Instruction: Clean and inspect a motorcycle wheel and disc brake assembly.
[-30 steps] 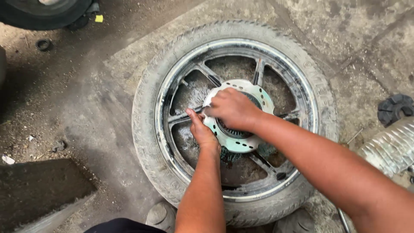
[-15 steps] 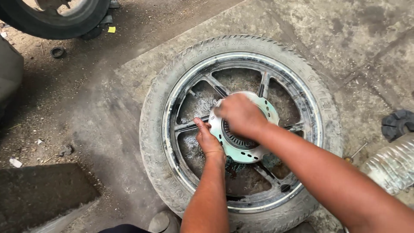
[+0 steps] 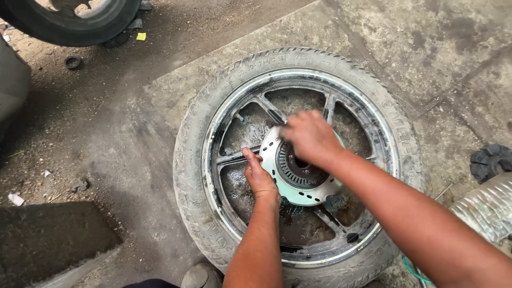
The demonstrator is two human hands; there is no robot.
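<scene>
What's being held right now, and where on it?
The brake disc on the wheel: left hand grips its left edge; right hand rests blurred on its top.

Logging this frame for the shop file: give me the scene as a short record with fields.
setting: concrete floor, dusty
main item: wheel lying flat, tyre on
centre part: brake disc, pale green, on the hub
left hand: pressed on the disc's edge by a spoke
right hand: on top of the disc, blurred
nearby: second tyre top left, small black ring, black toothed part at right
</scene>
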